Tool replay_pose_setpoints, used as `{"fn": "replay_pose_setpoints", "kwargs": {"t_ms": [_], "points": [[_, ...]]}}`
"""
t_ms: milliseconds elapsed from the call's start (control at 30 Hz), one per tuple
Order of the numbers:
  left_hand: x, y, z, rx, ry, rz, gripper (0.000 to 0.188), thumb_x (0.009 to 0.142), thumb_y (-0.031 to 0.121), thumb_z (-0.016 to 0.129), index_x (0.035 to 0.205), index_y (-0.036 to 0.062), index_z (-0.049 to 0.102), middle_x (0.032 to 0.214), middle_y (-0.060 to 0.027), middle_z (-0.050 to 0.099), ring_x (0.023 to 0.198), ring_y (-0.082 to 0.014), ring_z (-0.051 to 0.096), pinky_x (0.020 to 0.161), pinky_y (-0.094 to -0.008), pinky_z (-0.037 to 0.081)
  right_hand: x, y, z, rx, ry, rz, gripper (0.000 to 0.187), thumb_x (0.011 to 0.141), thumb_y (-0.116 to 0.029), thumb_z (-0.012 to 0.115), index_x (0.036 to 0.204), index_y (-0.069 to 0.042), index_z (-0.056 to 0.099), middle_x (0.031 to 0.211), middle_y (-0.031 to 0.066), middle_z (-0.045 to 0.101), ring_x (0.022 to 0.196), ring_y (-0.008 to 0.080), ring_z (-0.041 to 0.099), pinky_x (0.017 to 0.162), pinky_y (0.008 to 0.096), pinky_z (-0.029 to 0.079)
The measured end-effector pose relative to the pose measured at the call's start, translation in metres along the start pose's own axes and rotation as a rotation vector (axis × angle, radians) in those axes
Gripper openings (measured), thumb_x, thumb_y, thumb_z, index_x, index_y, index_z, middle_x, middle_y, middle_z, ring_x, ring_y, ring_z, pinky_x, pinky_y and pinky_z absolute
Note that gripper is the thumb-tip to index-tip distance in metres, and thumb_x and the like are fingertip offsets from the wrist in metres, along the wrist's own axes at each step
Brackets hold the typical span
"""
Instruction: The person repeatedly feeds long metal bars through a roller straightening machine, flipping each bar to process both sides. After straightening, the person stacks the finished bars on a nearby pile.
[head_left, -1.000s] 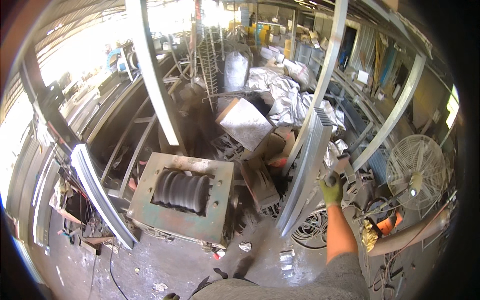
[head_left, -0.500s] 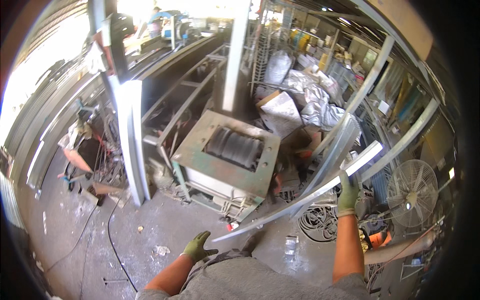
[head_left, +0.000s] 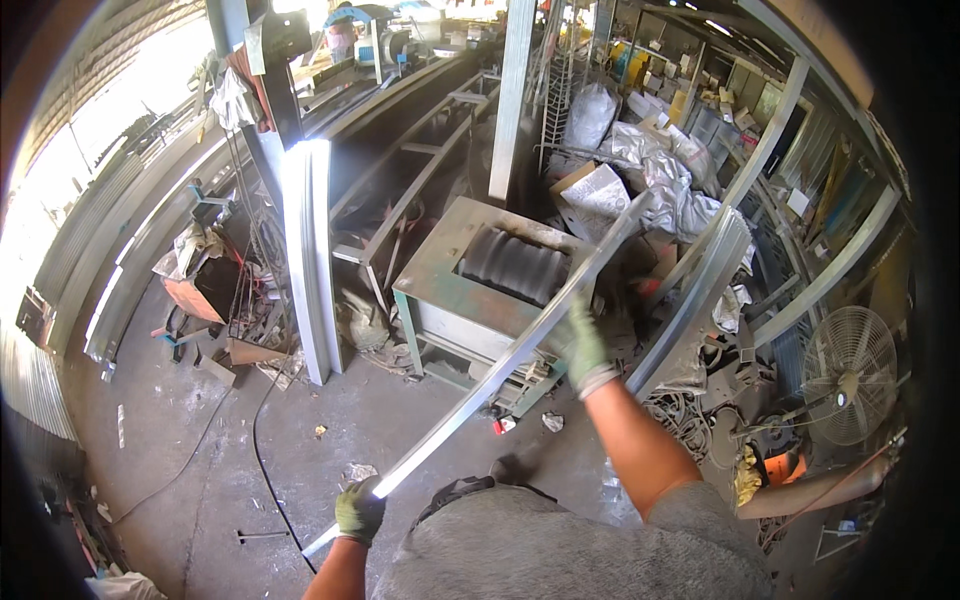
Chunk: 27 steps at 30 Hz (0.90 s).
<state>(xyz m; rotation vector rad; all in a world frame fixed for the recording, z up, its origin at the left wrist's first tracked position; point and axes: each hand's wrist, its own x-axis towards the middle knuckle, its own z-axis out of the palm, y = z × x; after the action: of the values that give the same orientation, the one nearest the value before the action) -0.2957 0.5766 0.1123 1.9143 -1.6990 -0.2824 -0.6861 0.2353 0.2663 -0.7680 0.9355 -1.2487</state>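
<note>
Head view: metal bar, grip and handling

Left hand: gloved in green, fingers clenched around the bar near its lower end; a short length projects past the fist. Right hand: gloved, at the bar's upper half. Motion blur hides its fingers; whether they close on the bar or only rest against it cannot be told.

Bar position: slanted from lower left to upper right, its upper part crossing in front of the roller machine. Contact with the machine cannot be confirmed.

Handling (judged): stiff, moderate in weight, awkward mainly through its length. The smooth face is probably slippery and the edges may be sharp; gloves are advisable. Use 2 widely spaced holds, 1 near the lower end and 1 above mid-length. Breakage is unlikely; bending or scratching is possible.

Surroundings: upright metal profiles at left; a fan and coiled cable at right; silvery sacks beyond.

Markings: 0 brands, labels or writing legible.
</note>
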Motion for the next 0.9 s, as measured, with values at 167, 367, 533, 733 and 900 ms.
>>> {"fn": "replay_pose_setpoints", "kwargs": {"t_ms": [167,367,533,733,900], "points": [[0.016,0.086,-0.018,0.100,-0.085,-0.135,0.036,0.087,0.023,0.076,0.123,0.0166,0.072,0.110,-0.0129,0.078,0.098,-0.0393,0.074,0.084,-0.0528,0.058,-0.017,0.125,0.044,-0.196,0.026,0.229,0.057,0.101,-0.055,0.073,0.143,-0.017,0.063,0.135,0.0047,0.067,0.120,0.0189,0.067,0.089,0.0380,0.061],[-0.092,0.043,-0.042,0.123,-0.361,-0.324,0.059,0.088,0.040,0.079,0.137,0.0091,0.064,0.134,-0.0185,0.072,0.117,-0.0447,0.069,0.100,-0.0533,0.056,0.015,0.136,0.038,-0.222,0.142,0.263,0.071,0.101,-0.058,0.070,0.147,-0.004,0.063,0.140,0.0062,0.068,0.131,0.0204,0.060,0.114,0.0333,0.043],[-0.220,-0.065,-0.022,-0.715,-0.723,-0.993,0.072,0.102,0.035,0.070,0.163,0.0062,0.043,0.158,-0.0238,0.056,0.144,-0.0392,0.056,0.120,-0.0491,0.043,0.030,0.150,0.020,-0.446,0.043,0.331,0.087,0.097,-0.075,0.064,0.144,-0.001,0.065,0.139,0.0110,0.070,0.129,0.0228,0.061,0.113,0.0351,0.043],[-0.197,-0.050,-0.002,-0.441,-0.663,-0.932,0.048,0.104,0.033,0.069,0.144,0.0070,0.060,0.128,-0.0163,0.072,0.115,-0.0351,0.069,0.098,-0.0446,0.052,0.079,0.139,0.003,-0.554,0.051,0.383,0.093,0.097,-0.079,0.057,0.143,0.002,0.065,0.146,0.0191,0.066,0.142,0.0313,0.057,0.120,0.0392,0.041],[-0.105,0.058,-0.028,-0.250,-0.659,-0.758,0.037,0.103,0.035,0.069,0.131,0.0101,0.072,0.105,-0.0129,0.082,0.095,-0.0326,0.078,0.083,-0.0423,0.058,0.108,0.143,-0.002,-0.429,0.111,0.374,0.093,0.098,-0.082,0.051,0.142,-0.001,0.065,0.147,0.0212,0.065,0.147,0.0347,0.053,0.120,0.0442,0.041]]}}
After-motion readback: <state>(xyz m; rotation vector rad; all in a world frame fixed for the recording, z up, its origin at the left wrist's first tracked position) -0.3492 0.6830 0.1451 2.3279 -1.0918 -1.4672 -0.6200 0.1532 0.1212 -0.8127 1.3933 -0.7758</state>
